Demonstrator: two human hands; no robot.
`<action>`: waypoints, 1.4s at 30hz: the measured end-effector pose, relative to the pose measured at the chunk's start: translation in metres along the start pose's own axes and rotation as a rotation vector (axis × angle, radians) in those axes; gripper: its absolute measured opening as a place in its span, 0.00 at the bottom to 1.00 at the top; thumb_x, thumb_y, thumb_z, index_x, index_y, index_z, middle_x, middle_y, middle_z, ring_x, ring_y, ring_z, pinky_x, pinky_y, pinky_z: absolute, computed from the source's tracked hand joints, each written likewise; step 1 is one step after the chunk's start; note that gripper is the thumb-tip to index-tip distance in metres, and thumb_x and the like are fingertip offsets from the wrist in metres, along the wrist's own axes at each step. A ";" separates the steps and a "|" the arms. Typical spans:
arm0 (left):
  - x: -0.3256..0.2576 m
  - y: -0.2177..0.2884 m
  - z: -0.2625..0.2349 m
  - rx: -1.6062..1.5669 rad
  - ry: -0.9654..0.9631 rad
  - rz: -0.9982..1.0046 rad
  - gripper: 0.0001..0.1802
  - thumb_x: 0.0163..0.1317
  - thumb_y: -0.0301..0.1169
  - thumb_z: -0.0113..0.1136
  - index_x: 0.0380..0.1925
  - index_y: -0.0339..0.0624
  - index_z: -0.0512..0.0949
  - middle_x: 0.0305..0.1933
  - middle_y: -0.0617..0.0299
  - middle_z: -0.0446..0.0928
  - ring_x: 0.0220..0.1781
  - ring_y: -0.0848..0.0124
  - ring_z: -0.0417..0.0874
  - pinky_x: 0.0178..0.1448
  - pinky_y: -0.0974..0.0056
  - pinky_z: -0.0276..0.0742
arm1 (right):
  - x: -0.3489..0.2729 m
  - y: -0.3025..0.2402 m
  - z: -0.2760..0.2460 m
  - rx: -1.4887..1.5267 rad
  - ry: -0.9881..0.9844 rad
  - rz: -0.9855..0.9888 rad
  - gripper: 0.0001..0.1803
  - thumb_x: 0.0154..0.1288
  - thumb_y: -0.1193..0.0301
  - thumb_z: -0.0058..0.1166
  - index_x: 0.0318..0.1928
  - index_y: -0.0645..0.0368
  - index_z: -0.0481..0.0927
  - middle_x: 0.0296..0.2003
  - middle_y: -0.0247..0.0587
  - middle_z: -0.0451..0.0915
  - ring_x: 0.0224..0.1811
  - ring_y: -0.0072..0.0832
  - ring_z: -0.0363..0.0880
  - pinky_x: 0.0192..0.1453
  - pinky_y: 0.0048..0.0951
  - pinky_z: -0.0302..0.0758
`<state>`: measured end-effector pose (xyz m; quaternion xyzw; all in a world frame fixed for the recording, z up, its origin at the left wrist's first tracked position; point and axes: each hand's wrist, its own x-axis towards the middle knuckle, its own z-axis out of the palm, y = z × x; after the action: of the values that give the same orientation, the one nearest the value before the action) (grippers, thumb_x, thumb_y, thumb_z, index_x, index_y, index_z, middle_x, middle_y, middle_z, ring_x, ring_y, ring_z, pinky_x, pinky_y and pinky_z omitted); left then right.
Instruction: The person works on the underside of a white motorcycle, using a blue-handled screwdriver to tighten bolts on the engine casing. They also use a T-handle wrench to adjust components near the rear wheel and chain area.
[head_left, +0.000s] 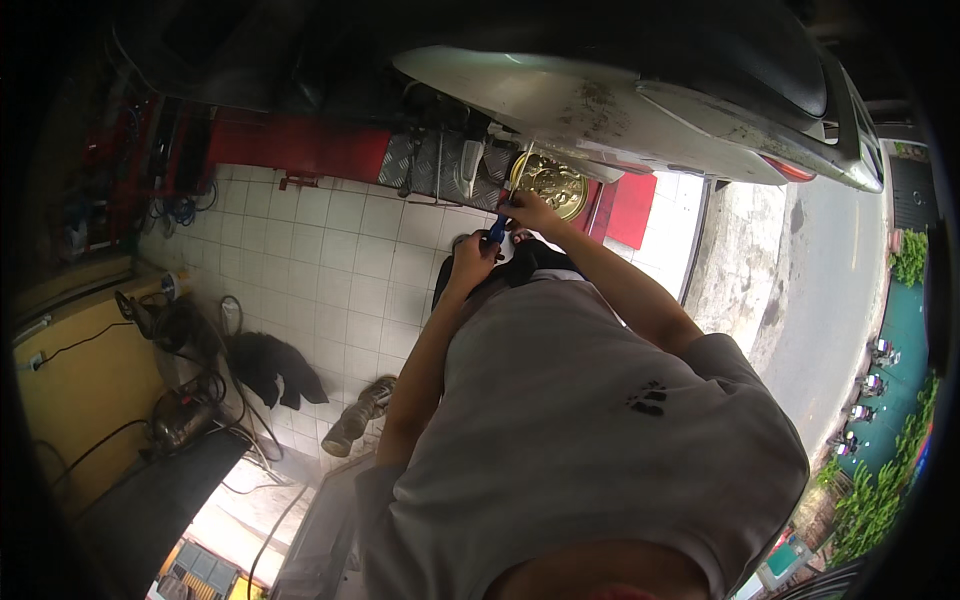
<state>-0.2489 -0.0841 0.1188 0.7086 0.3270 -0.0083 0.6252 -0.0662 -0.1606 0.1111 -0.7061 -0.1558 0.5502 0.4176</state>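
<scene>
Low in front of my body, my left hand is closed around a small dark-blue object, handle-like in shape, whose exact kind I cannot make out. Its fingers wrap the lower end. Close by, my right hand bends its fingers together at the object's upper end; what they pinch there is too small to tell. Just beyond the right hand stands a round gold-coloured tray with shiny items or liquid in it. A scooter with pale, dirt-marked body panels looms above both hands.
The scooter is over a red lift platform with metal tread plates. On the white tiled floor lie a dark cloth and a brownish cylindrical part. Hoses and a compressor-like machine are at left; a road runs at right.
</scene>
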 end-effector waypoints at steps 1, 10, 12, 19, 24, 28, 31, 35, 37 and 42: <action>-0.005 0.002 0.000 -0.065 0.029 -0.044 0.12 0.64 0.26 0.55 0.45 0.30 0.75 0.32 0.55 0.83 0.33 0.67 0.87 0.36 0.66 0.81 | -0.002 -0.004 -0.003 0.060 -0.045 0.041 0.18 0.62 0.66 0.60 0.43 0.71 0.76 0.33 0.47 0.83 0.29 0.30 0.86 0.32 0.28 0.83; -0.048 0.050 0.053 -0.029 0.466 -0.024 0.13 0.62 0.35 0.60 0.37 0.35 0.80 0.20 0.53 0.77 0.20 0.64 0.77 0.28 0.61 0.70 | -0.026 -0.030 -0.034 0.088 -0.390 0.124 0.15 0.66 0.71 0.54 0.45 0.73 0.74 0.38 0.50 0.80 0.39 0.34 0.84 0.46 0.30 0.82; -0.045 0.041 0.073 -0.139 0.596 0.048 0.13 0.61 0.34 0.62 0.37 0.34 0.80 0.24 0.51 0.78 0.23 0.63 0.78 0.30 0.61 0.71 | -0.022 -0.034 -0.044 0.179 -0.513 0.159 0.15 0.65 0.71 0.55 0.47 0.70 0.74 0.39 0.51 0.81 0.37 0.35 0.84 0.43 0.31 0.83; -0.048 0.065 0.090 -0.294 0.828 -0.029 0.17 0.55 0.30 0.66 0.43 0.33 0.79 0.35 0.48 0.77 0.30 0.54 0.80 0.38 0.57 0.77 | -0.030 -0.068 -0.049 0.054 -0.454 0.248 0.13 0.69 0.73 0.49 0.48 0.70 0.73 0.40 0.50 0.80 0.41 0.37 0.83 0.49 0.37 0.80; -0.044 0.056 0.102 -0.150 0.995 -0.007 0.21 0.51 0.28 0.69 0.48 0.39 0.80 0.34 0.54 0.74 0.26 0.66 0.77 0.33 0.62 0.74 | -0.024 -0.083 -0.052 -0.006 -0.387 0.267 0.14 0.72 0.70 0.47 0.49 0.68 0.73 0.38 0.47 0.79 0.38 0.33 0.79 0.44 0.30 0.77; -0.046 0.052 0.096 -0.672 0.757 -0.122 0.22 0.50 0.27 0.70 0.48 0.36 0.79 0.33 0.55 0.77 0.27 0.70 0.77 0.32 0.66 0.74 | -0.014 -0.076 -0.064 -0.013 -0.433 0.263 0.12 0.73 0.70 0.46 0.48 0.66 0.74 0.40 0.49 0.80 0.41 0.36 0.81 0.48 0.37 0.77; -0.045 0.042 0.094 -0.903 0.587 -0.196 0.22 0.50 0.27 0.70 0.47 0.35 0.79 0.35 0.55 0.78 0.28 0.71 0.79 0.32 0.68 0.74 | -0.015 -0.074 -0.061 0.021 -0.462 0.260 0.11 0.71 0.70 0.48 0.48 0.64 0.74 0.41 0.47 0.80 0.44 0.33 0.79 0.50 0.37 0.76; -0.041 0.046 0.085 -0.686 0.769 -0.102 0.20 0.50 0.24 0.69 0.46 0.39 0.81 0.36 0.56 0.79 0.29 0.69 0.81 0.34 0.68 0.76 | -0.014 -0.083 -0.059 0.032 -0.407 0.316 0.12 0.69 0.68 0.53 0.48 0.62 0.74 0.42 0.44 0.79 0.45 0.31 0.78 0.50 0.35 0.75; -0.041 0.046 0.092 -0.586 0.853 -0.053 0.20 0.50 0.22 0.69 0.46 0.42 0.82 0.36 0.56 0.78 0.28 0.68 0.80 0.33 0.67 0.77 | -0.019 -0.085 -0.052 -0.028 -0.353 0.293 0.13 0.68 0.66 0.54 0.47 0.62 0.74 0.40 0.45 0.80 0.43 0.31 0.78 0.45 0.32 0.75; -0.042 0.045 0.102 -0.504 0.850 -0.020 0.20 0.49 0.21 0.69 0.45 0.47 0.83 0.37 0.57 0.76 0.29 0.68 0.80 0.30 0.66 0.78 | -0.013 -0.085 -0.053 -0.061 -0.475 0.355 0.13 0.68 0.65 0.55 0.43 0.64 0.74 0.37 0.49 0.80 0.40 0.31 0.79 0.43 0.30 0.75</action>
<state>-0.2203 -0.1943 0.1534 0.4727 0.5518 0.3547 0.5884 -0.0028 -0.1406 0.1863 -0.5862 -0.1398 0.7594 0.2452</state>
